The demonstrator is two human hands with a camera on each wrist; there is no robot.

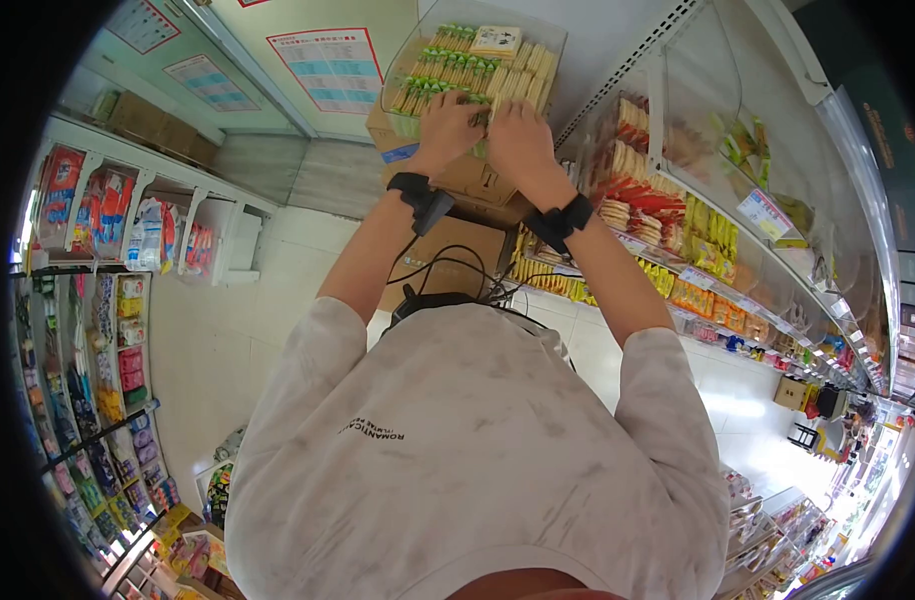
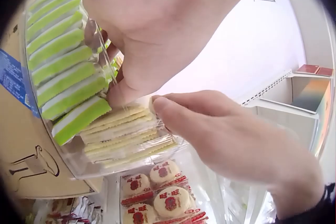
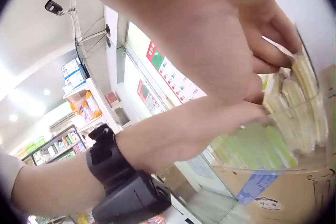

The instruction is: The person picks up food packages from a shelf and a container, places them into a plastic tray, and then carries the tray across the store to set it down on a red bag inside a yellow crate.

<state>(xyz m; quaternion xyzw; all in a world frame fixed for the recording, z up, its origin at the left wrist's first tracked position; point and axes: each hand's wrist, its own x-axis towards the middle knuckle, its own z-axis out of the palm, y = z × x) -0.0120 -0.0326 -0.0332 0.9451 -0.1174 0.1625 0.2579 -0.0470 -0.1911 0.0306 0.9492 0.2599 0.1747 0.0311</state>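
A clear bin (image 1: 403, 128) holds rows of green-ended packets (image 2: 65, 82) beside pale yellow wafer-like packets (image 2: 123, 137). My left hand (image 1: 450, 130) reaches over the bin's near edge with fingers bent down among the packets; in the left wrist view the left hand (image 2: 157, 29) touches the green row, its fingertips partly hidden. Right beside it, my right hand (image 1: 521, 145) is over the pale packets; in the left wrist view the right hand (image 2: 210, 124) pinches the end of a pale packet between thumb and finger. The right wrist view shows the right hand (image 3: 226, 35) with fingers curled at the pale packets (image 3: 294, 98).
Cardboard boxes (image 1: 468, 180) stand under the bin. Shelves of packaged snacks (image 1: 658, 225) run along the right, with round red-printed crackers (image 2: 172, 201) close by. A white shelf unit (image 1: 178, 185) stands left. Black cables (image 1: 448, 262) hang at the waist.
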